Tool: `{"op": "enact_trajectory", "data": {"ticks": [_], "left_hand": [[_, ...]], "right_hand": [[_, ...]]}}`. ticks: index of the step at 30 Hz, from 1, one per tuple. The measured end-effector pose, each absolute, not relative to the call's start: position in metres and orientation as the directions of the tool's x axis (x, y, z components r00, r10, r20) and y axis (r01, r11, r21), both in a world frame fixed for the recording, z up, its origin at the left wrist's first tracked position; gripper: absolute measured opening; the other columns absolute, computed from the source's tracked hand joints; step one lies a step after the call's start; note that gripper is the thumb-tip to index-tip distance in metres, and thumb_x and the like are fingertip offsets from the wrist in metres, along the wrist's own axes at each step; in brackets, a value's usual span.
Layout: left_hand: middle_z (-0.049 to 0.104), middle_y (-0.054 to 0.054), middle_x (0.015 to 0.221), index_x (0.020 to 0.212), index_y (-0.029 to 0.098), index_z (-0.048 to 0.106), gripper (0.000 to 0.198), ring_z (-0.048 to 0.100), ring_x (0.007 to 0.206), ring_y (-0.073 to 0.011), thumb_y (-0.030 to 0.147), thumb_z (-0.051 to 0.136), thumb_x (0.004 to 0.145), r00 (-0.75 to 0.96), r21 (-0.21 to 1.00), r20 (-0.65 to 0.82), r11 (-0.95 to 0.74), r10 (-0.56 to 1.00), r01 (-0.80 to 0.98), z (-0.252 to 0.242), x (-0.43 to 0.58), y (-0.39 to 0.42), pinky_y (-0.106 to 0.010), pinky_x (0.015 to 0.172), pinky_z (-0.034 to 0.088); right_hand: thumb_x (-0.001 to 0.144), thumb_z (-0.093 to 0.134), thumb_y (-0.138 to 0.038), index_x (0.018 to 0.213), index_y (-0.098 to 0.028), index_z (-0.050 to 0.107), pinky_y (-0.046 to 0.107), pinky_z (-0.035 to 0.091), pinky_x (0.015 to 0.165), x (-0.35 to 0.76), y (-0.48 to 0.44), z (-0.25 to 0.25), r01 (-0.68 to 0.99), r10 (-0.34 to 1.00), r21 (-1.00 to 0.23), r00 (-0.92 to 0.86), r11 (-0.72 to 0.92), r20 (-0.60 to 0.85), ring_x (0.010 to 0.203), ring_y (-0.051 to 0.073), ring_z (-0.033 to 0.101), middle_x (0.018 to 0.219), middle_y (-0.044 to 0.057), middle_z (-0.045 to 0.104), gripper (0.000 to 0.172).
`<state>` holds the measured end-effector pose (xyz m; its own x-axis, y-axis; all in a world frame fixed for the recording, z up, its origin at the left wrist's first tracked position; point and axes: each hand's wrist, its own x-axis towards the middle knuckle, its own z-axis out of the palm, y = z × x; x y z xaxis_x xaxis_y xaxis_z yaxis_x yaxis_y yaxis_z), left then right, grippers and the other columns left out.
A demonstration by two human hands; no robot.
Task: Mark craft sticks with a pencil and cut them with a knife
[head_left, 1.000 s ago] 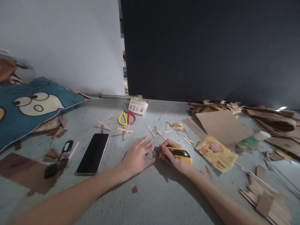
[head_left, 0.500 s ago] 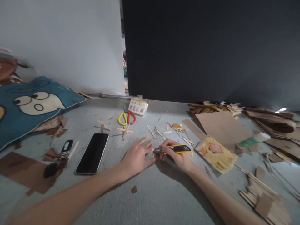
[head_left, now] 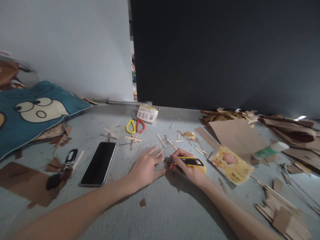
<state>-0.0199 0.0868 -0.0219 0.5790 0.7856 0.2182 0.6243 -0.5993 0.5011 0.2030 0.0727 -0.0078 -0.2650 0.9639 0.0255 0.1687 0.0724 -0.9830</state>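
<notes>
In my right hand (head_left: 186, 165) is a yellow and black utility knife (head_left: 193, 162), gripped with its metal nose pointing left. That nose meets a short wooden craft stick (head_left: 163, 163) lying on the table. My left hand (head_left: 147, 166) holds the stick down against the surface, thumb near one end and fingertips near the other. Its fingers partly cover the stick. Beyond the hands lie several cut stick pieces (head_left: 171, 143) and a star-like figure of crossed sticks (head_left: 134, 140). Whether the blade has cut into the wood is too small to see.
Left of my hands lie a black phone (head_left: 98, 163) and keys (head_left: 71, 156). Scissors (head_left: 135, 126) rest by a white packet (head_left: 147, 113) at the back. To the right are a yellow packet (head_left: 230, 163), a glue bottle (head_left: 267, 151), cardboard (head_left: 235, 133) and stacked sticks (head_left: 282, 206).
The utility knife's handle has tilted slightly, its rear end a little lower and nearer me. My left hand and the stick stay in place.
</notes>
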Motion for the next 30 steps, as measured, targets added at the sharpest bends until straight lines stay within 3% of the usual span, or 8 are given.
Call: {"op": "enact_trajectory", "data": {"ticks": [11, 17, 25, 28, 30], "left_hand": [[0.063, -0.016, 0.149, 0.138, 0.017, 0.069, 0.055, 0.042, 0.154, -0.0367, 0.047, 0.075, 0.093, 0.574, 0.494, 0.190, -0.583, 0.797, 0.645, -0.021, -0.019, 0.086, -0.058, 0.123, 0.040], [0.063, -0.014, 0.148, 0.124, 0.021, 0.077, 0.038, 0.043, 0.154, -0.0360, 0.043, 0.075, 0.093, 0.575, 0.480, 0.189, -0.586, 0.796, 0.653, -0.020, -0.019, 0.086, -0.059, 0.123, 0.039], [0.062, -0.014, 0.152, 0.141, 0.020, 0.066, 0.061, 0.045, 0.152, -0.0357, 0.049, 0.078, 0.089, 0.515, 0.552, 0.211, -0.537, 0.830, 0.638, -0.023, -0.019, 0.087, -0.057, 0.123, 0.040], [0.056, -0.016, 0.158, 0.148, 0.021, 0.059, 0.069, 0.044, 0.153, -0.0363, 0.046, 0.080, 0.087, 0.495, 0.564, 0.221, -0.524, 0.840, 0.638, -0.028, -0.021, 0.088, -0.058, 0.125, 0.037], [0.053, -0.017, 0.160, 0.150, 0.023, 0.054, 0.074, 0.045, 0.152, -0.0372, 0.043, 0.081, 0.085, 0.477, 0.569, 0.228, -0.514, 0.849, 0.642, -0.032, -0.021, 0.089, -0.060, 0.124, 0.037]], "right_hand": [[0.091, 0.068, -0.064, 0.080, -0.024, 0.062, 0.035, 0.057, 0.072, 0.204, 0.080, -0.004, 0.073, 0.956, -0.997, -0.291, -0.013, -0.033, 0.067, 0.022, 0.072, 0.070, 0.003, 0.073, 0.042], [0.096, 0.065, -0.059, 0.084, -0.025, 0.065, 0.037, 0.054, 0.090, 0.210, 0.082, -0.017, 0.054, 0.956, -0.998, -0.293, 0.043, 0.025, 0.084, 0.024, 0.074, 0.077, 0.004, 0.075, 0.037], [0.097, 0.058, -0.062, 0.084, -0.026, 0.062, 0.037, 0.054, 0.076, 0.211, 0.080, -0.020, 0.194, 0.990, -0.972, -0.061, 0.135, 0.126, 0.071, 0.025, 0.068, 0.067, 0.001, 0.067, 0.038], [0.102, 0.051, -0.056, 0.094, -0.026, 0.065, 0.040, 0.054, 0.079, 0.210, 0.078, -0.020, 0.346, 0.956, -0.895, -0.015, 0.281, 0.294, 0.081, 0.026, 0.068, 0.082, 0.006, 0.068, 0.034], [0.103, 0.050, -0.047, 0.099, -0.025, 0.069, 0.044, 0.052, 0.088, 0.209, 0.078, -0.024, 0.487, 0.874, -0.756, -0.033, 0.438, 0.485, 0.099, 0.030, 0.067, 0.101, 0.011, 0.067, 0.029]]}}
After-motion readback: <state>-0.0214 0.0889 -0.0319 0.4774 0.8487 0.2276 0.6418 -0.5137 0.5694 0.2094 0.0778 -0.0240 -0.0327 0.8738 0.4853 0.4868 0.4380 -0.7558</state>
